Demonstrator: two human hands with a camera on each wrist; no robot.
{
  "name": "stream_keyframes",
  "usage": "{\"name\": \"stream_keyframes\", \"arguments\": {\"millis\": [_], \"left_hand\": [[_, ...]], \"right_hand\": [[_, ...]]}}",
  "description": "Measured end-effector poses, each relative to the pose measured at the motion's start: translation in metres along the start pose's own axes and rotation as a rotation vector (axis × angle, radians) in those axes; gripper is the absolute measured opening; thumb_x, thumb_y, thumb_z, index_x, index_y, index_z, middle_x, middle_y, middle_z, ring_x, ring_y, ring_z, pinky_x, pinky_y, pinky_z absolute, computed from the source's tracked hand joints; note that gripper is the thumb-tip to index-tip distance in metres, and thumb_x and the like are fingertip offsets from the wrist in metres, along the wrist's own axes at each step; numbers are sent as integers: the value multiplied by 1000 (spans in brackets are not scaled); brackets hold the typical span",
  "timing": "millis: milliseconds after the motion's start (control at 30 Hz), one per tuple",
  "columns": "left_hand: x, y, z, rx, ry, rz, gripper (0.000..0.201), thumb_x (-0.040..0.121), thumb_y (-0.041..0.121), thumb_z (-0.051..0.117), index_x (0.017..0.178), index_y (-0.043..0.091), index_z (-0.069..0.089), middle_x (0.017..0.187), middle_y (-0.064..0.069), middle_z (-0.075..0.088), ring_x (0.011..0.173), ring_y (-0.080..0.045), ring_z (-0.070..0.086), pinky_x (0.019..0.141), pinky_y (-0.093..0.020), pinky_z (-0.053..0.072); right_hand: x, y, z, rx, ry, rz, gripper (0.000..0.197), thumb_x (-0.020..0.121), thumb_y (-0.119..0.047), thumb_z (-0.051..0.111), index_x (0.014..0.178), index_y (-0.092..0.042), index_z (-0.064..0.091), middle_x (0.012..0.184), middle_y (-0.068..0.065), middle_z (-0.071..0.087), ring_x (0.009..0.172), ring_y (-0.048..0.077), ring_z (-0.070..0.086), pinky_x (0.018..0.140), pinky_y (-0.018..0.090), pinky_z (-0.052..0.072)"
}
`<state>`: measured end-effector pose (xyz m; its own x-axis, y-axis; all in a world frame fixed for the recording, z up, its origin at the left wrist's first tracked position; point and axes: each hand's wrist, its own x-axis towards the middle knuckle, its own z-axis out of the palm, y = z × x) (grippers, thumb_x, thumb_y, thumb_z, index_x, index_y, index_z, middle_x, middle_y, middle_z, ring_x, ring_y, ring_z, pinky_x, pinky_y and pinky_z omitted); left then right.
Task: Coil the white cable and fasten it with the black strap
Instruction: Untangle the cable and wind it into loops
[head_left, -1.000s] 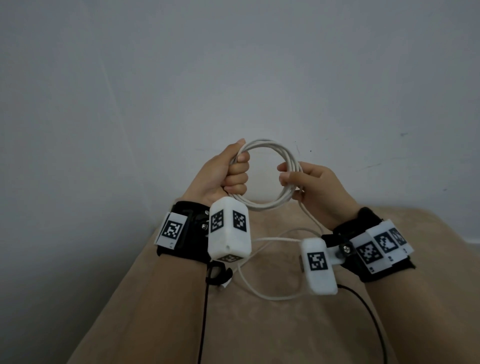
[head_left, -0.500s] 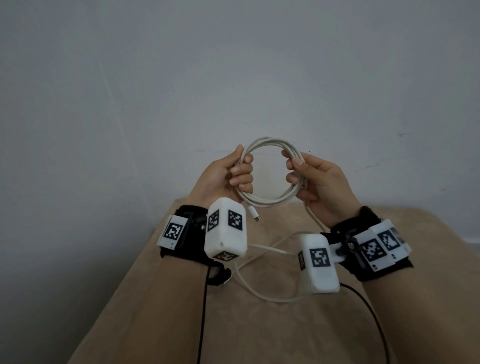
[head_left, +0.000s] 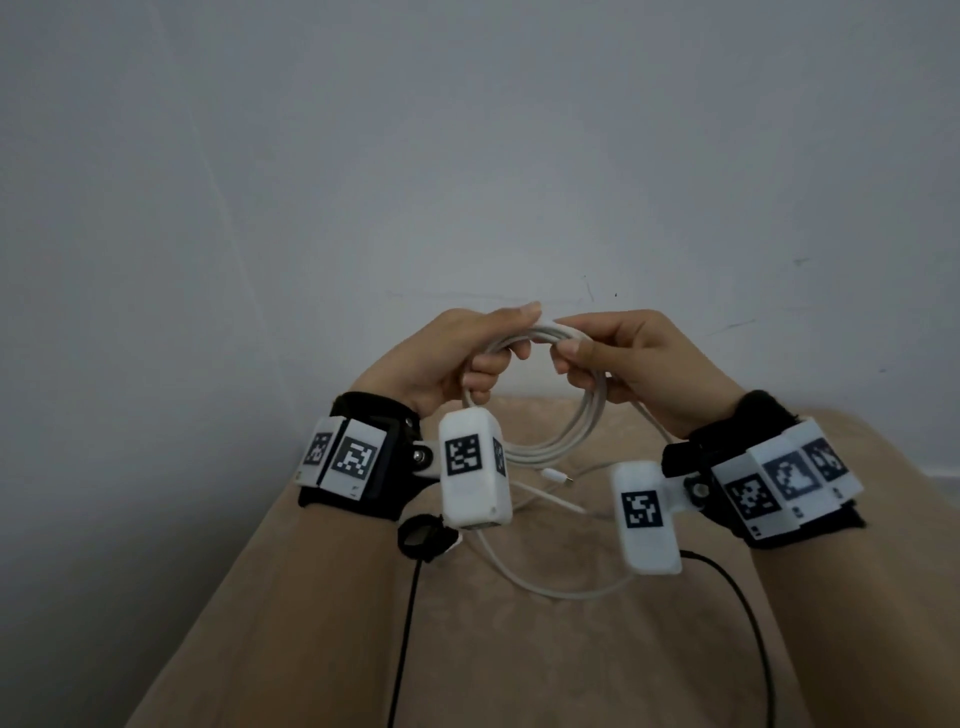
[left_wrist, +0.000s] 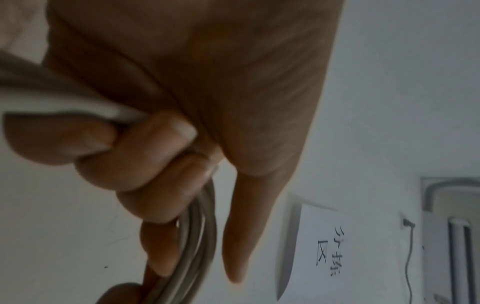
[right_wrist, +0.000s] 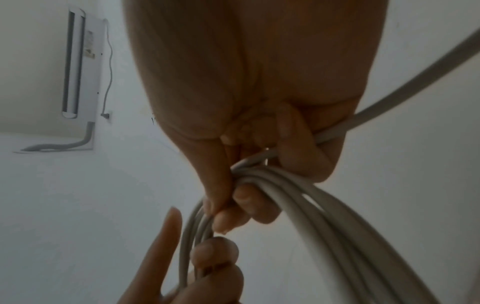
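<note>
The white cable (head_left: 582, 426) is wound into a coil of several turns that hangs between my hands above a beige cushion. My left hand (head_left: 488, 353) grips the top of the coil with curled fingers, its index finger straight. Close beside it, my right hand (head_left: 597, 353) pinches the same strands. In the left wrist view the cable strands (left_wrist: 202, 236) run through my left hand (left_wrist: 155, 174). The right wrist view has the strands (right_wrist: 298, 195) held in my right hand (right_wrist: 246, 195). A loose tail (head_left: 545, 587) trails over the cushion, with its plug (head_left: 558, 475) below the coil. The black strap (head_left: 423, 538) sits as a small loop under my left wrist.
The beige cushion (head_left: 519, 649) fills the foreground, against a plain grey wall (head_left: 467, 156). Thin black wires (head_left: 405, 649) run down from the wrist cameras. An air conditioner (right_wrist: 78, 61) and a paper sign (left_wrist: 324, 246) hang on far walls.
My hands have come together from the coil's left and right sides to its top. The coil has swung from standing upright to hanging below the hands.
</note>
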<state>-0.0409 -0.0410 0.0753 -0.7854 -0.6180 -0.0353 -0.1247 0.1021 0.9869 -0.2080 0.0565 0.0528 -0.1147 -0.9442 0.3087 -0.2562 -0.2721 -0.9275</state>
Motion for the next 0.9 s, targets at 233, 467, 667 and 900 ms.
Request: {"name": "stream_keyframes", "arguments": {"millis": [233, 467, 667, 900], "left_hand": [[3, -1, 8, 22, 58, 115, 38, 92, 37, 57, 62, 20, 43, 49, 9, 23, 39, -5, 15, 37, -17, 14], [3, -2, 5, -82, 112, 155, 45, 93, 37, 55, 57, 23, 34, 47, 10, 23, 37, -4, 15, 39, -19, 10], [6, -4, 1, -194, 163, 149, 45, 93, 38, 55, 59, 23, 30, 47, 11, 20, 37, -4, 13, 38, -18, 10], [6, -2, -1, -311, 188, 119, 45, 93, 44, 53, 60, 22, 31, 46, 11, 20, 36, -3, 14, 40, -18, 11]], "right_hand": [[1, -3, 2, -32, 56, -32, 16, 93, -12, 55, 100, -13, 70, 73, -3, 63, 54, 8, 48, 44, 17, 26], [-1, -3, -1, -91, 75, -28, 26, 84, -8, 67, 108, -19, 67, 65, -7, 68, 52, 3, 55, 43, 14, 32], [1, 3, -3, -140, 98, 30, 22, 86, -4, 64, 106, -11, 69, 63, -7, 63, 49, 0, 51, 44, 16, 33], [4, 6, -1, 113, 130, 10, 16, 90, -9, 60, 102, -9, 69, 65, -2, 63, 61, 7, 58, 52, 16, 40]]}}
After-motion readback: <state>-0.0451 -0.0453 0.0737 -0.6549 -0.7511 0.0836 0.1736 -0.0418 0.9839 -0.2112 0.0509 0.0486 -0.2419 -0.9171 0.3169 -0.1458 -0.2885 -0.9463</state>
